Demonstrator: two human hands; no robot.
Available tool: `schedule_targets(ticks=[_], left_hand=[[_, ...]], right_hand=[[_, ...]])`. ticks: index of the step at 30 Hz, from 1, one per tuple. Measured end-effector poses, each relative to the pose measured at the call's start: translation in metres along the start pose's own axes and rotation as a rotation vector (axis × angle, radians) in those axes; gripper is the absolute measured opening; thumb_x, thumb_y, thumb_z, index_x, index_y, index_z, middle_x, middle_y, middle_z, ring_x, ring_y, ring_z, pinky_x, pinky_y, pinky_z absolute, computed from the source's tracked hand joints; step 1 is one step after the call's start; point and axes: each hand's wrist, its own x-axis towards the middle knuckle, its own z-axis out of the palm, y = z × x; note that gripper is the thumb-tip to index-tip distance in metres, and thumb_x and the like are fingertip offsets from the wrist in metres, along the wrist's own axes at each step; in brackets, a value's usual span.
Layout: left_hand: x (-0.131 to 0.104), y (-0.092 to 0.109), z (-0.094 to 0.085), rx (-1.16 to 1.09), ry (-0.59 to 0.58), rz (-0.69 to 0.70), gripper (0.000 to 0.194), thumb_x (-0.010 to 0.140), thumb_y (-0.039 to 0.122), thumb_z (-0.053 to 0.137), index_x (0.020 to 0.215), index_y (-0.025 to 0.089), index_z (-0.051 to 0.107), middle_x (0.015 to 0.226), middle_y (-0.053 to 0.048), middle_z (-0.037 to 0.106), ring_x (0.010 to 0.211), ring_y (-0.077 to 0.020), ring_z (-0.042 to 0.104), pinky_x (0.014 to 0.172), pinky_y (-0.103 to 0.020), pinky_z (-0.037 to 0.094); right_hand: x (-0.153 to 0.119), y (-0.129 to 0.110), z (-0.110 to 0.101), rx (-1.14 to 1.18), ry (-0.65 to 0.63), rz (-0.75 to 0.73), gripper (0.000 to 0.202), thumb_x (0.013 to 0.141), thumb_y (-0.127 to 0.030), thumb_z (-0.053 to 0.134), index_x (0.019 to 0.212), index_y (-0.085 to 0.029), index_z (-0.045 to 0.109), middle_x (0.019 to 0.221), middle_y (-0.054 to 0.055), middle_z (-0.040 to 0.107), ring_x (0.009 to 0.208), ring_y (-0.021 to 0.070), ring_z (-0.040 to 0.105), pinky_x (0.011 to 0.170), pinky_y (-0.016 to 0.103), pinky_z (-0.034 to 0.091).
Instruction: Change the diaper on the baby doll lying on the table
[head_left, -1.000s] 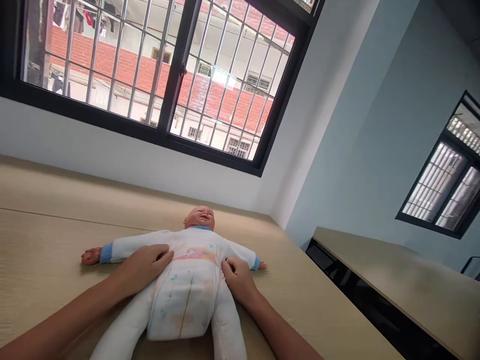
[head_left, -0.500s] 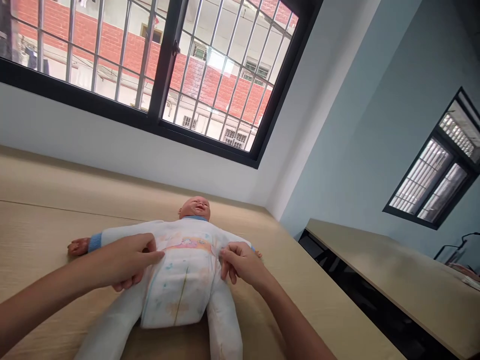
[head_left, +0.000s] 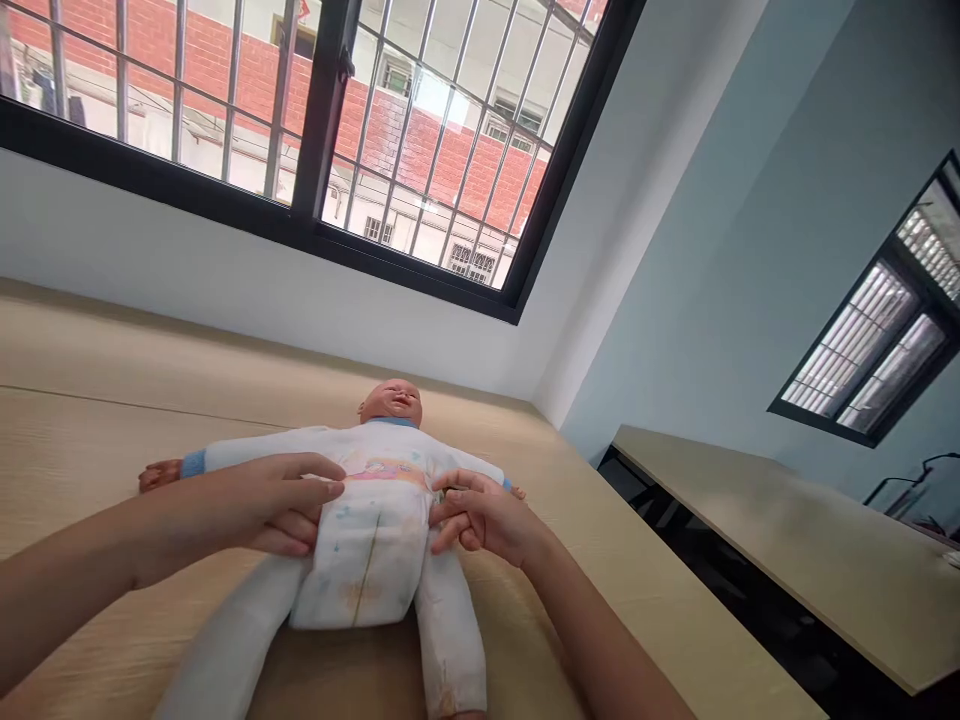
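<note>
The left hand [head_left: 281, 505] comes in from the lower left, its forearm slanting up across the bench [head_left: 97, 440], back of the hand upward, index finger and thumb reaching toward the middle of the doll [head_left: 390, 440]. Its grip is narrow, with a slight gap between thumb and index finger, and the other fingers curl loosely beneath. The right hand [head_left: 480, 520] mirrors it from the lower right, wrist bent inward, fingers half curled and a little apart; whether its thumb and index finger pinch anything, I cannot tell.

The diaper [head_left: 367, 560] is on the doll, around its hips and over the white suit, and lies between the two hands. The left fingertips are at one side of its patterned waistband [head_left: 386, 472], and the right fingertips are at the opposite side.

The doll lies face up on the bench, head toward the wall [head_left: 247, 290] under the barred window [head_left: 420, 150], arms stretched out to both sides and legs apart toward the camera. Its blue cuff [head_left: 193, 464] shows beyond the left hand. A second table [head_left: 765, 530] stands off to the right, below another window [head_left: 870, 340].
</note>
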Motion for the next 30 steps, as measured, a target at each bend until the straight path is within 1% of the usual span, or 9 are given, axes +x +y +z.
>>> schedule_targets(ticks=[3, 5, 10, 15, 19, 22, 25, 27, 30], left_hand=[[-0.004, 0.011, 0.004, -0.112, -0.177, -0.038, 0.04, 0.078, 0.055, 0.081, 0.103, 0.025, 0.073, 0.104, -0.006, 0.082, 0.114, -0.0323, 0.074, 0.098, -0.033, 0.064], [-0.002, 0.01, 0.003, -0.141, -0.143, -0.023, 0.04, 0.081, 0.053, 0.08, 0.106, 0.023, 0.071, 0.107, -0.006, 0.081, 0.115, -0.032, 0.074, 0.1, -0.033, 0.063], [0.01, -0.003, -0.011, -0.202, 0.034, -0.077, 0.04, 0.08, 0.047, 0.082, 0.109, 0.021, 0.072, 0.104, -0.011, 0.08, 0.104, -0.0287, 0.077, 0.092, -0.031, 0.066], [0.02, -0.009, -0.012, -0.392, -0.069, -0.125, 0.033, 0.079, 0.04, 0.086, 0.102, 0.019, 0.076, 0.083, -0.006, 0.073, 0.067, -0.0155, 0.068, 0.065, -0.022, 0.064], [0.019, -0.006, -0.01, -0.579, -0.099, -0.108, 0.036, 0.077, 0.041, 0.085, 0.104, 0.018, 0.076, 0.091, -0.008, 0.073, 0.069, -0.0157, 0.065, 0.06, -0.023, 0.061], [0.014, -0.003, -0.013, -0.469, -0.116, -0.082, 0.041, 0.079, 0.047, 0.083, 0.108, 0.019, 0.075, 0.083, -0.004, 0.069, 0.063, -0.014, 0.06, 0.058, -0.022, 0.058], [0.012, -0.002, -0.018, -0.211, -0.032, -0.093, 0.045, 0.08, 0.05, 0.082, 0.113, 0.021, 0.073, 0.076, 0.0, 0.064, 0.058, -0.0108, 0.053, 0.056, -0.019, 0.056], [0.012, -0.002, -0.023, -0.119, 0.017, -0.123, 0.053, 0.078, 0.054, 0.083, 0.117, 0.021, 0.071, 0.081, 0.0, 0.067, 0.057, -0.0101, 0.051, 0.055, -0.02, 0.056], [0.015, -0.004, -0.028, -0.094, -0.013, -0.183, 0.06, 0.073, 0.059, 0.085, 0.118, 0.021, 0.071, 0.091, -0.003, 0.072, 0.056, -0.0091, 0.049, 0.053, -0.021, 0.056]], right_hand=[[0.007, 0.007, 0.005, 0.081, 0.008, -0.042, 0.057, 0.069, -0.045, 0.085, 0.111, -0.018, 0.057, 0.084, 0.005, 0.075, 0.061, 0.0163, 0.074, 0.039, 0.018, 0.021], [0.009, 0.008, 0.004, 0.074, 0.035, -0.051, 0.053, 0.071, -0.046, 0.083, 0.109, -0.017, 0.058, 0.085, 0.006, 0.076, 0.056, 0.0153, 0.072, 0.038, 0.019, 0.02], [0.006, 0.0, -0.004, -0.023, 0.232, -0.017, 0.035, 0.078, -0.038, 0.077, 0.097, -0.016, 0.058, 0.095, 0.015, 0.078, 0.054, 0.014, 0.069, 0.04, 0.018, 0.02], [0.006, 0.006, 0.001, 0.132, 0.014, -0.01, 0.043, 0.081, -0.046, 0.077, 0.109, -0.016, 0.062, 0.087, 0.008, 0.073, 0.046, 0.0054, 0.053, 0.039, 0.019, 0.016], [0.006, 0.009, 0.012, 0.166, -0.089, -0.073, 0.051, 0.077, -0.048, 0.082, 0.113, -0.018, 0.063, 0.081, 0.002, 0.066, 0.05, 0.0089, 0.061, 0.038, 0.02, 0.015], [0.003, 0.004, 0.011, 0.055, 0.012, -0.05, 0.045, 0.076, -0.044, 0.082, 0.108, -0.018, 0.063, 0.089, 0.005, 0.07, 0.058, 0.0147, 0.071, 0.039, 0.02, 0.021], [0.0, -0.002, 0.0, -0.072, 0.162, -0.027, 0.033, 0.079, -0.039, 0.079, 0.094, -0.016, 0.06, 0.095, 0.011, 0.077, 0.059, 0.0149, 0.072, 0.041, 0.019, 0.026], [-0.002, -0.004, -0.008, -0.106, 0.158, -0.007, 0.031, 0.082, -0.039, 0.078, 0.09, -0.016, 0.058, 0.1, 0.014, 0.079, 0.057, 0.0135, 0.071, 0.041, 0.019, 0.025], [-0.006, -0.007, -0.016, -0.085, 0.057, 0.009, 0.034, 0.083, -0.043, 0.079, 0.092, -0.017, 0.06, 0.104, 0.014, 0.08, 0.053, 0.011, 0.067, 0.04, 0.02, 0.024]])
